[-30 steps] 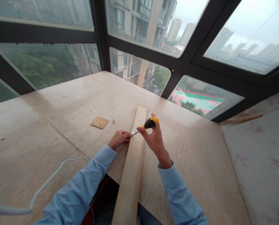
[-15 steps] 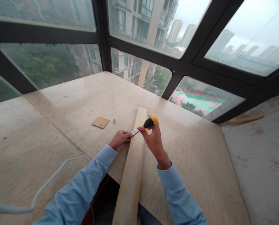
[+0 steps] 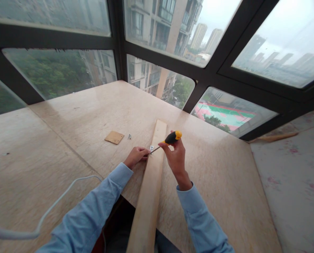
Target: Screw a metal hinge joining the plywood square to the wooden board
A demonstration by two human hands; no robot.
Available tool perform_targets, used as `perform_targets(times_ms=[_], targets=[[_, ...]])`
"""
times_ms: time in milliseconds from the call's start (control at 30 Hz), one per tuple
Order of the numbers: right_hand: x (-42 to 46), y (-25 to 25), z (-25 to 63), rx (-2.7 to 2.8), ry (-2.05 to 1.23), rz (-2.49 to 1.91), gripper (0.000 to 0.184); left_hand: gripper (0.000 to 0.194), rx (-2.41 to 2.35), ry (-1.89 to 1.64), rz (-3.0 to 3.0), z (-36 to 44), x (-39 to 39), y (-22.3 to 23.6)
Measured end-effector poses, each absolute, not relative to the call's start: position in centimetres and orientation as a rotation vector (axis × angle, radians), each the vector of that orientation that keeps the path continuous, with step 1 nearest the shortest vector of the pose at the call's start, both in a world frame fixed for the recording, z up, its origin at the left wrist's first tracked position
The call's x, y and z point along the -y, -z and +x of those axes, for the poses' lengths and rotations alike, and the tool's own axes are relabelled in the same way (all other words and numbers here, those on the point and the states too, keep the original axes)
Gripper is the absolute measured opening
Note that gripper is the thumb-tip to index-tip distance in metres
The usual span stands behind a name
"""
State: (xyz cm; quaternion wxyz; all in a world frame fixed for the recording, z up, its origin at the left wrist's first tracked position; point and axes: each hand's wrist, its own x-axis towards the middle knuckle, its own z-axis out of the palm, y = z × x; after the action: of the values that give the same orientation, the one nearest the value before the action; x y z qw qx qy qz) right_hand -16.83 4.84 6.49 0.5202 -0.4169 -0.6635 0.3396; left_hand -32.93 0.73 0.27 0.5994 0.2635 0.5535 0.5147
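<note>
A long pale wooden plank (image 3: pixel 147 193) lies on the table and runs toward me past its front edge. A small silver metal plate with holes (image 3: pixel 152 148) sits on the plank's left edge. My right hand (image 3: pixel 177 158) grips a yellow and black screwdriver (image 3: pixel 170 138), its shaft slanting down to the left. The tip meets the near end of the metal plate. At that same spot, the fingers of my left hand (image 3: pixel 136 156) are pinched together against the plank's edge. Whatever they hold is too small to make out.
Left of the plank lie a thin brown square board (image 3: pixel 114 137) and a few small screws (image 3: pixel 129 136). A white cable (image 3: pixel 64 193) curves over the table (image 3: pixel 212 168) at the left. Dark-framed windows (image 3: pixel 157 56) border the far side, and a papered wall (image 3: pixel 294 182) the right.
The screwdriver handle has shifted slightly to the right and swings a little in my right hand. My left hand keeps its pinch at the plank's edge. The whole view has drifted slightly.
</note>
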Motion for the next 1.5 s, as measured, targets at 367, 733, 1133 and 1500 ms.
perform_targets(times_ms=[367,733,1133,1500], targets=[[-4.8,-6.51,-16.74,1.689,-0.752,-0.912,0.067,0.031,-1.277,-1.212,0.614,-32.85,-0.63,-0.43],[-4.72,-6.64,-16.72,1.685,-0.965,-0.796,0.057,0.029,-1.283,-1.202,0.598,-32.85,-0.74,-0.4],[-4.82,-6.64,-16.58,1.623,-1.067,-0.744,0.057,0.031,-1.292,-1.196,0.614,-32.91,-0.8,-0.03],[-4.73,-6.53,-16.63,1.527,-1.124,-0.805,0.034,0.034,-1.295,-1.193,0.607,-32.95,-0.99,0.29]])
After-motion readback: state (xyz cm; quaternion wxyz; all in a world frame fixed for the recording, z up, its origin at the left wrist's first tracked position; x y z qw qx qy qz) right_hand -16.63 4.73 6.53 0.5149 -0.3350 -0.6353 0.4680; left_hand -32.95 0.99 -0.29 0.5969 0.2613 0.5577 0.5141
